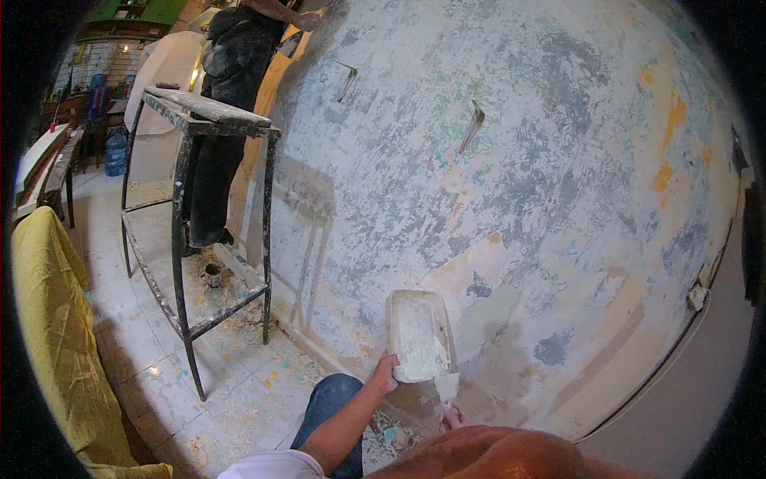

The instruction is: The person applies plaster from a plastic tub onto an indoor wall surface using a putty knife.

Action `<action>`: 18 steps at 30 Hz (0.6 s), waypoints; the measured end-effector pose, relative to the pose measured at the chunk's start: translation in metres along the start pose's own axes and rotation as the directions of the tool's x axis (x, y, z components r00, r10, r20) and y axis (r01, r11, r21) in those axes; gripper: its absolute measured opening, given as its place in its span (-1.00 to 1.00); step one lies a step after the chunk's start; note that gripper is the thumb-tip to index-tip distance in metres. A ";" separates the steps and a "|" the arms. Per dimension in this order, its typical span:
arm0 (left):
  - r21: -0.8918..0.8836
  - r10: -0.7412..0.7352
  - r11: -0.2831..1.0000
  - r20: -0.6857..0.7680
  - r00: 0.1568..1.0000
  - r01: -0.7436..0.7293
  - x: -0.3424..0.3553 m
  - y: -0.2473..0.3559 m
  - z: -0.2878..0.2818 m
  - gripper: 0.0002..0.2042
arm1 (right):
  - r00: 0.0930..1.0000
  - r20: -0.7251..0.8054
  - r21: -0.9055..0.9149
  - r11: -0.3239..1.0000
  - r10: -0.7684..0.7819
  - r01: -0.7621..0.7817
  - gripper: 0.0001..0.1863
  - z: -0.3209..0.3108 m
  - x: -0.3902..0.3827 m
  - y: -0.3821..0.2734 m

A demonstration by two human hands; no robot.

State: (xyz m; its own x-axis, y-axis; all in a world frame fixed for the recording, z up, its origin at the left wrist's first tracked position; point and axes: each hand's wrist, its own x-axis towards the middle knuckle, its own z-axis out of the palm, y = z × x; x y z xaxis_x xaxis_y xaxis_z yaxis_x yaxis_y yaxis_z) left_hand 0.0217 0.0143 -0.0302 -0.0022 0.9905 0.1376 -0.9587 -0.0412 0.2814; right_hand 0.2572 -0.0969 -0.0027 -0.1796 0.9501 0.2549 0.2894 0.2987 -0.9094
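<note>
A shallow rectangular tray (pixel 392 319) with rounded corners holds smooth white paste, likely wall filler. My left hand (pixel 386 374) grips it by its lower left side, in front of the wall. Just below the tray's lower right corner, my right hand (pixel 452 417) is closed around the handle of a putty knife (pixel 447 388). White paste coats the blade, which points up and touches or overlaps the tray's edge. My shoulder and upper arm hide part of the right forearm.
The patchy white, grey and orange wall (pixel 511 199) carries two metal brackets (pixel 476 128). A paint-spattered metal stand (pixel 182 239) is at left, with another person (pixel 227 96) behind it. A small can (pixel 213 275) sits on the debris-strewn floor. Yellow cloth (pixel 48 319) hangs at far left.
</note>
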 end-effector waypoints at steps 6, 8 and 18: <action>-0.074 -0.130 0.987 0.178 0.975 0.145 0.020 -0.014 -0.031 -0.30 | 0.961 0.000 0.672 0.712 0.277 -0.205 -0.82 0.033 0.013 -0.025; -0.096 -0.170 0.977 0.187 0.968 0.190 0.003 -0.007 -0.003 -0.30 | 0.949 0.043 0.737 0.632 0.313 -0.241 -0.84 0.033 0.014 0.002; -0.244 -0.068 0.965 0.105 0.992 0.092 0.005 -0.004 -0.004 -0.35 | 0.902 0.051 0.720 0.610 0.428 -0.330 -0.91 0.023 -0.025 0.001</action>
State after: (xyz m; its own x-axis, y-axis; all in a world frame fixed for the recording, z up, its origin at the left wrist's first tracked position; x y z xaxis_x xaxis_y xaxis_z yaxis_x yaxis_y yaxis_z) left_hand 0.0247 0.0197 -0.0351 0.0924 0.9717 0.2173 -0.9952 0.0829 0.0525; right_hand 0.2401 -0.1226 -0.0180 -0.0860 0.9806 -0.1762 -0.4413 -0.1961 -0.8757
